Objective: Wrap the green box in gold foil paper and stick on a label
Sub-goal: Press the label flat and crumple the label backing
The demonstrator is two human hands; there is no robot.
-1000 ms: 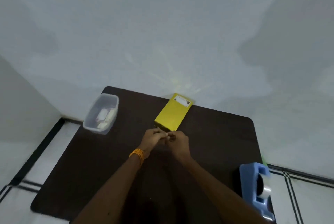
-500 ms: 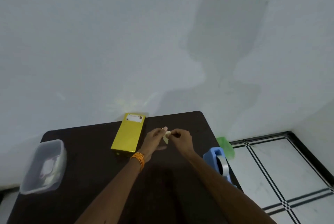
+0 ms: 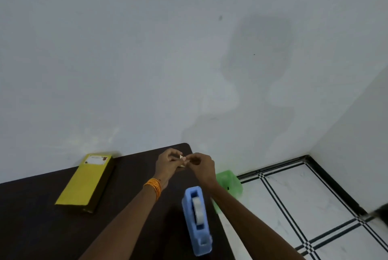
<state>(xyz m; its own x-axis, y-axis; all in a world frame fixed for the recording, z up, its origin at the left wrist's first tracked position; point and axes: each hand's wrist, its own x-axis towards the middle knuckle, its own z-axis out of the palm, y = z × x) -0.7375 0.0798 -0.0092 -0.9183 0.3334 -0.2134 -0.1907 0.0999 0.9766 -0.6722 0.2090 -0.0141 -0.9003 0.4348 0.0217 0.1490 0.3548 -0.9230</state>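
Observation:
The box wrapped in gold foil [image 3: 83, 184] lies flat on the dark table [image 3: 130, 175] at the left, against the wall. A white label [image 3: 95, 160] is stuck near its far end. My left hand [image 3: 168, 163] and my right hand [image 3: 200, 164] meet above the table's far right corner, well right of the box. Both pinch a small pale scrap of paper [image 3: 183, 160] between their fingertips. An orange bangle sits on my left wrist.
A blue tape dispenser [image 3: 197, 220] with a white roll stands near the table's right edge. A green plastic bin [image 3: 228, 184] sits on the tiled floor beyond that edge. The white wall runs along the table's far side.
The view has swung to the right; the clear tub at the left is out of frame. My hands have moved right, away from the box, still pinching the small scrap together.

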